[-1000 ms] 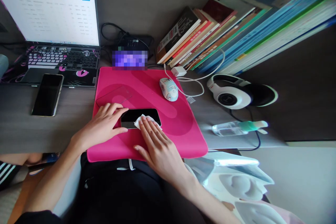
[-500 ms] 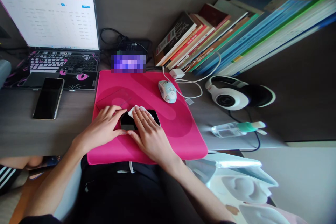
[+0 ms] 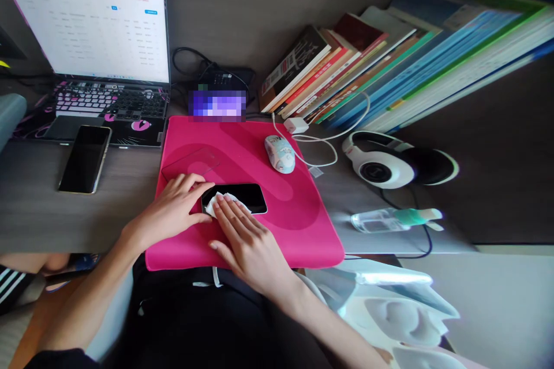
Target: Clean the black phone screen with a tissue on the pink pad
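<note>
A smartphone (image 3: 253,196) with a black screen lies face up and sideways on the pink mat (image 3: 303,230). My left hand (image 3: 175,204) holds its left end between thumb and fingers. Under the fingertips of my right hand (image 3: 251,242) a folded white wipe (image 3: 213,204) is pressed onto the lower left part of the screen. The right thumb points out to the side, off the phone. Behind my left hand lies a thin, clear rectangular sheet (image 3: 201,160), partly covered by the fingers.
A patterned mouse (image 3: 280,154) sits on the mat. Left are a laptop (image 3: 112,29) and a second phone (image 3: 85,158). Along the right stand books (image 3: 346,63), a white charger (image 3: 296,125) with cable, headphones (image 3: 383,164) and a clear spray bottle (image 3: 381,220).
My right hand has slid the wipe down and slightly left over the phone, uncovering the screen's upper part. The left hand keeps its hold. The camera view has shifted slightly.
</note>
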A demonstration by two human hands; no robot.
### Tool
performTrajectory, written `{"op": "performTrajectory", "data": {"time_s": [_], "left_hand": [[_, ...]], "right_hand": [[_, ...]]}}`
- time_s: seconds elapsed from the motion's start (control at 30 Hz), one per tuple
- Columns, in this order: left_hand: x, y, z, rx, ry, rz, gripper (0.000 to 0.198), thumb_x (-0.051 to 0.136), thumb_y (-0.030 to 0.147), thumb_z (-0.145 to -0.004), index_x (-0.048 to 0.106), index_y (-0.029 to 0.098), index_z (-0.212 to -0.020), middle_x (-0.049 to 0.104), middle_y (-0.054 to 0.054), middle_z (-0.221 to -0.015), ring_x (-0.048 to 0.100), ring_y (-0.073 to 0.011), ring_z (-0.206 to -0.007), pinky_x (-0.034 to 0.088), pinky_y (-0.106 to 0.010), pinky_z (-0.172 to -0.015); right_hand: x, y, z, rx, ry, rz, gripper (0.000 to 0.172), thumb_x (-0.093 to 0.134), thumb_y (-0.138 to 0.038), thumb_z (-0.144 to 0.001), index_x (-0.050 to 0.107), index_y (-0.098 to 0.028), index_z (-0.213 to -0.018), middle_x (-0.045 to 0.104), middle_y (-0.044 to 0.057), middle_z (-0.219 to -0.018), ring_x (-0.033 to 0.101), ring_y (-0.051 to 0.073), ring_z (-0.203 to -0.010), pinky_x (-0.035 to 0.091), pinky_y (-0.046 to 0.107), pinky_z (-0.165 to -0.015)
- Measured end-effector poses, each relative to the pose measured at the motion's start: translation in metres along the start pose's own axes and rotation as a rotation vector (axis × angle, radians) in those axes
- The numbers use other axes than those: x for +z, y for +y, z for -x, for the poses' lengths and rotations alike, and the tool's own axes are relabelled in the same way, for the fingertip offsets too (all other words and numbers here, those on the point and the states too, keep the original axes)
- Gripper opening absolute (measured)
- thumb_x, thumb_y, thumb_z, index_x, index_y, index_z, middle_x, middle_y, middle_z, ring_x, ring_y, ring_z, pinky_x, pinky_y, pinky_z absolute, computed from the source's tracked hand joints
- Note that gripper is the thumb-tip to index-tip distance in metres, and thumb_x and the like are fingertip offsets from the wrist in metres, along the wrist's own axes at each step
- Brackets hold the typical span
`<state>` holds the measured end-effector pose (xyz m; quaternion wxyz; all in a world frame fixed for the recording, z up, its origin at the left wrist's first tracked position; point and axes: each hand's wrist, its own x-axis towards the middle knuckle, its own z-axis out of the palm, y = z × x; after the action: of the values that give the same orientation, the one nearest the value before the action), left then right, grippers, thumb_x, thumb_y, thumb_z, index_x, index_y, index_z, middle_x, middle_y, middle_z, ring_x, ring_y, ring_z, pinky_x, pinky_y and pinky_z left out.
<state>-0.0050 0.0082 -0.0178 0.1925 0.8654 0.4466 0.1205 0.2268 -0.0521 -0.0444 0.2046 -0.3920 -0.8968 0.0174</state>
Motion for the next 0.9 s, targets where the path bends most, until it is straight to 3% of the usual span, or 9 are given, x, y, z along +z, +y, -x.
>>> {"op": "performTrajectory", "data": {"time_s": [0.2,0.5,0.7,0.9], "left_hand": [[0.001,-0.002,-0.001,-0.009,-0.008,-0.004,0.061,0.069,0.031,-0.099,0.046,0.029,-0.155,0.054,-0.008,-0.148,0.051,-0.0299,-0.135,0.041,-0.048,-0.119],[0.003,-0.002,-0.002,0.003,0.021,0.039,0.085,0.068,0.024,-0.098,0.019,0.038,-0.167,0.052,-0.009,-0.152,0.048,-0.0326,-0.145,0.038,-0.055,-0.122],[0.003,-0.004,0.000,-0.010,0.043,0.087,0.090,0.066,0.019,-0.097,0.016,0.043,-0.168,0.048,-0.008,-0.153,0.048,-0.0319,-0.143,0.042,-0.055,-0.120],[0.002,-0.003,0.001,-0.037,0.032,0.102,0.095,0.067,0.013,-0.094,0.016,0.046,-0.168,0.046,-0.007,-0.153,0.046,-0.0310,-0.145,0.041,-0.056,-0.123]], "right_hand": [[0.010,0.007,-0.023,0.036,0.043,0.008,0.065,0.049,-0.045,-0.110,0.049,0.001,-0.156,0.047,0.026,-0.163,0.042,0.035,-0.156,0.045,0.053,-0.126],[0.013,0.006,-0.037,0.037,0.043,-0.008,0.072,0.046,-0.053,-0.110,0.049,0.002,-0.156,0.050,0.026,-0.161,0.044,0.035,-0.155,0.043,0.052,-0.127],[0.010,0.010,-0.044,0.024,0.011,-0.053,0.066,0.051,-0.049,-0.110,0.047,-0.007,-0.160,0.052,0.020,-0.161,0.041,0.031,-0.157,0.041,0.051,-0.129],[0.010,0.009,-0.048,0.027,-0.009,-0.045,0.067,0.048,-0.054,-0.110,0.054,-0.003,-0.153,0.053,0.021,-0.160,0.045,0.032,-0.155,0.041,0.048,-0.129]]}}
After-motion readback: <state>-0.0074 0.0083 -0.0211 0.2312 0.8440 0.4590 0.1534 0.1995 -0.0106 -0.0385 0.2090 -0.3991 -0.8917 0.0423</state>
